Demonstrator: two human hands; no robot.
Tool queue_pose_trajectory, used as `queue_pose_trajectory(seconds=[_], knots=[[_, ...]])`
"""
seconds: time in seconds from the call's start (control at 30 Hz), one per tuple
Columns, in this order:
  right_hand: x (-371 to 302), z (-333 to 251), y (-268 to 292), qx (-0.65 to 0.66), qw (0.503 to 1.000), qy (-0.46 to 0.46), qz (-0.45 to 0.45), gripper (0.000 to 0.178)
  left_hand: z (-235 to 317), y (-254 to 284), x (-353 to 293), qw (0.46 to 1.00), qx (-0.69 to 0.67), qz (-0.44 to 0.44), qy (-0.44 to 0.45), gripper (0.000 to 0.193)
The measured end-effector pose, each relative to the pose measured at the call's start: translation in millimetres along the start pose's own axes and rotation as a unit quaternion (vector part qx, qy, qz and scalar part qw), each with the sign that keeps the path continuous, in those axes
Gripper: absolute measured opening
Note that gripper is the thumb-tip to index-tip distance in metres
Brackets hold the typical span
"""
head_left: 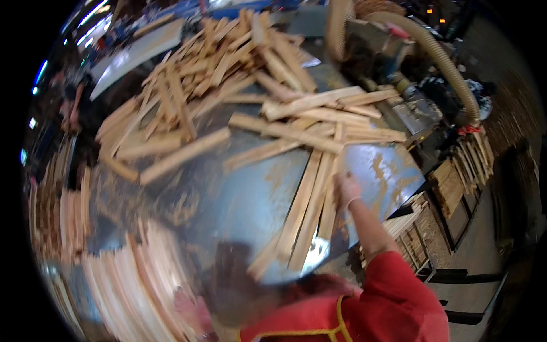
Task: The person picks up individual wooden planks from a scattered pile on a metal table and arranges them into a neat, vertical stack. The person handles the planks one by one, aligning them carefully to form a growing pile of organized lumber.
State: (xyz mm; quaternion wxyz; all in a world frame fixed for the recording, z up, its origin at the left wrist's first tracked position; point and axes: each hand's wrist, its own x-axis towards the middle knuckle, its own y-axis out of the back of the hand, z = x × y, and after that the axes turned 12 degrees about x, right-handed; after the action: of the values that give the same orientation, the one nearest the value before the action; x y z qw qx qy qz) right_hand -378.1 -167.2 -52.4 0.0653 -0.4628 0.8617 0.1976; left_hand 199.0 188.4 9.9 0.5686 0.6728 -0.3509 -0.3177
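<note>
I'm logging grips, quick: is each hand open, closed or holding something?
Left hand: blurred, beside the stacked strips; grip cannot be told.
Right hand: at the loose wooden strips; whether closed on one cannot be told.

Bright strip lights [93,13], upper left; dull grey floor [476,242], lower right

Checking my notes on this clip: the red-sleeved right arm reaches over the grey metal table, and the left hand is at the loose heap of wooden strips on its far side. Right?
Not quite: the head view shows the left hand down at the lower left, beside the stack of long, pale wooden strips. The rest stands.
</note>
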Motion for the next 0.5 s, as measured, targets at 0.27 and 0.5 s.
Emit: queue_pose_trajectory(seconds=[0.27,0.5], knots=[[-64,-36,-58,0.233,0.941,-0.242,-0.034,0.068,288,17,49,0.917,-0.168,-0.179,-0.313,0.12],[-157,-7,-67,0.197,0.906,-0.076,-0.366,0.053,301,30,103,0.855,-0.264,-0.309,-0.324,0.12]])
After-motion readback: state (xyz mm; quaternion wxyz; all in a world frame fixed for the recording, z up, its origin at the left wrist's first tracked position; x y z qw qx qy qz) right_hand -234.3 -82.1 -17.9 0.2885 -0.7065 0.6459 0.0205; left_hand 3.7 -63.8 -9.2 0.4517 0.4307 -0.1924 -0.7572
